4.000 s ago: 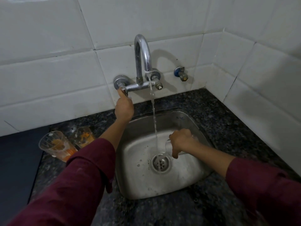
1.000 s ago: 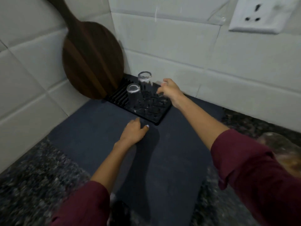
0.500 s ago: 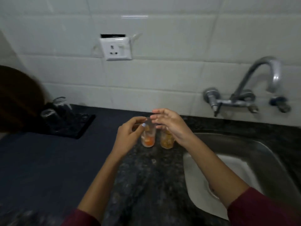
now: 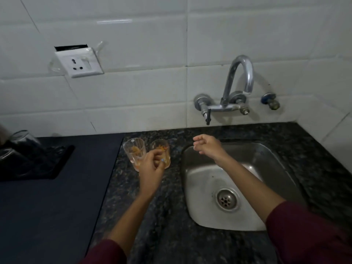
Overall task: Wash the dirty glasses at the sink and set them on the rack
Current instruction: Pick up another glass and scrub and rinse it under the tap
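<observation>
Steel sink (image 4: 270, 161) sits dry under the tap (image 4: 240, 80), right hand (image 4: 207, 145) hovers loosely curled and empty above its rim, while left hand (image 4: 150, 168) wraps the two dirty glasses (image 4: 134, 149) on the counter just beside the sink.

— Where does the camera sit?
— On the person's head, above the counter (image 4: 162, 216), looking forward and steeply down.

— What does it face?
— The tiled wall (image 4: 148, 96) straight ahead, with the tap (image 4: 238, 86) right of centre and the sink (image 4: 266, 159) below it.

— How close?
— Near enough that both forearms enter from the bottom edge; the left hand (image 4: 150, 168) and right hand (image 4: 207, 145) lie around mid-frame.

— How wide?
— Wide: the rack (image 4: 34, 162) is cut off at the left edge, and the side wall shows on the right.

— Any second view?
— None, so nothing is shared.
</observation>
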